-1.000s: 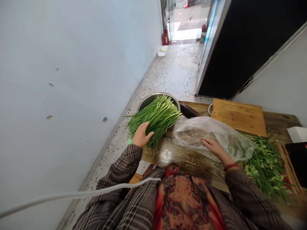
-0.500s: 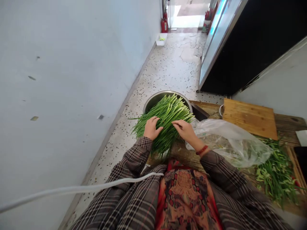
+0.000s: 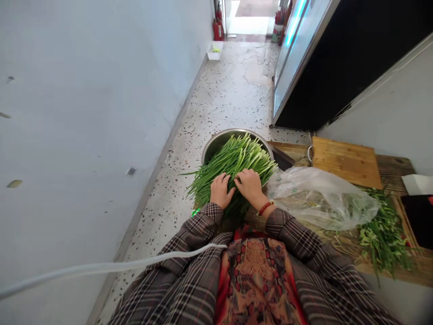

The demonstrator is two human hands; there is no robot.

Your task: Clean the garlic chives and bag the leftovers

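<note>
A thick pile of green garlic chives (image 3: 216, 162) with pale stem ends lies across a round metal basin (image 3: 207, 149), spilling over its near side. My left hand (image 3: 220, 191) is on the near part of the pile, with its fingers curled into the leaves and its thumb to the right. Close beside it, my right hand (image 3: 249, 184) bends its fingers around some of the chives. The fingertips of both hands are partly sunk among the leaves. A red bead bracelet (image 3: 265, 207) circles my right wrist.
Right of the basin, a clear plastic bag (image 3: 324, 198) lies on a wooden surface (image 3: 394, 169). Behind it is a cutting board (image 3: 345, 160); more greens (image 3: 385, 239) lie at the right. A wall (image 3: 101, 135) runs along the left. A white cable (image 3: 118, 266) crosses in front of me.
My right hand has moved left and nearer to me, close to my left hand, and its fingers are now down in the chives. My left hand has shifted slightly right. The view has turned slightly.
</note>
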